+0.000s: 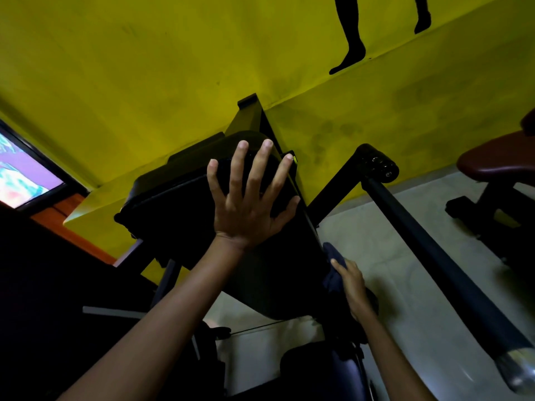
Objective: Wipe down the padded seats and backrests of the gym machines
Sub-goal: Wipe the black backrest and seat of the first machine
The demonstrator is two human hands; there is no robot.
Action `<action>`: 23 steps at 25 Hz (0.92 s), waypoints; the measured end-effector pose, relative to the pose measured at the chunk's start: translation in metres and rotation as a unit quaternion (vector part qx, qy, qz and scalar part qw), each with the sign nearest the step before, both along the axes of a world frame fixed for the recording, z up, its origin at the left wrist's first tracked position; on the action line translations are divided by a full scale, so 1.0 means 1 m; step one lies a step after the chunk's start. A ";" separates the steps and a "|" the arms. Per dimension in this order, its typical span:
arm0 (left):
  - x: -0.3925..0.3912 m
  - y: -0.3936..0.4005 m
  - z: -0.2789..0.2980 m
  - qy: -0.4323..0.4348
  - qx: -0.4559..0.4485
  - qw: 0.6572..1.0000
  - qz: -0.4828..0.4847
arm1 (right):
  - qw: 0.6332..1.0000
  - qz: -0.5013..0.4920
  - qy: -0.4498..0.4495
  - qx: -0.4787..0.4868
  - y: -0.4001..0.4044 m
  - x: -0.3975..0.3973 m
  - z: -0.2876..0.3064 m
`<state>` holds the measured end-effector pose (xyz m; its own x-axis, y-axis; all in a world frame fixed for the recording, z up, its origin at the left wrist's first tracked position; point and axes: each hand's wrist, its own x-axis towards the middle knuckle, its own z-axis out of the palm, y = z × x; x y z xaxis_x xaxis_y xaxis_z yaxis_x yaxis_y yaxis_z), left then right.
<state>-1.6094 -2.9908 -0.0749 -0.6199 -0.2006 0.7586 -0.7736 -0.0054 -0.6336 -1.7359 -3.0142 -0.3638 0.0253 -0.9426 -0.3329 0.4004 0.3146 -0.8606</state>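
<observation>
1. Up close, the left hand point(246, 204) lies flat with its fingers spread and straight on the upper part of the black padded backrest point(185, 215), pressing it and gripping nothing.
2. The right hand point(351, 287) has its fingers curled round a dark blue cloth point(333, 273), held against the lower right edge of the backrest.
3. The backrest fills the middle of the view, tilted, with its top toward the yellow wall point(144, 68) and a black frame post point(249, 111) rising behind it.
4. Just right of the pad, a long black machine arm point(428, 250) runs diagonally from a round-ended joint point(376, 163) near the wall to a blurred metal tip point(518, 371) at the lower right; it passes close by the right hand and crosses the pale tiled floor point(390, 221).
5. Below the hands, a dark padded seat point(327, 371) shows at the bottom edge, partly hidden by the right forearm.
6. Far right, a maroon padded bench point(498, 160) stands on a dark base, well apart from the backrest.
7. Far left, a bright screen point(20, 175) sits in a black frame beside an orange strip point(72, 235).
8. High on the wall, 2 black painted leg silhouettes point(351, 39) show.
</observation>
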 end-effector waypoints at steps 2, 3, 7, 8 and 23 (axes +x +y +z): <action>-0.001 0.000 0.001 0.003 -0.001 1.000 -0.005 | 1.000 0.003 -0.014 -0.027 0.000 0.000 0.003; -0.001 -0.001 0.001 0.005 -0.001 1.000 -0.007 | 0.999 -0.005 -0.018 -0.027 0.001 0.001 0.002; -0.002 -0.002 -0.002 0.008 -0.005 1.000 -0.007 | 0.999 -0.032 -0.002 0.027 -0.010 0.006 -0.053; -0.002 -0.002 -0.002 0.009 -0.002 1.000 -0.010 | 0.999 -0.011 -0.006 0.036 -0.012 0.006 -0.068; -0.003 0.002 -0.002 0.008 0.039 0.999 0.006 | 0.996 0.034 0.079 -0.017 -0.021 -0.008 0.052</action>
<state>-1.6124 -2.9890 -0.0770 -0.6052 -0.2659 0.7503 -0.7838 0.0341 -0.6201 -1.7441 -3.0353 -0.3123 0.0400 -0.9510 -0.3065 0.2371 0.3070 -0.9217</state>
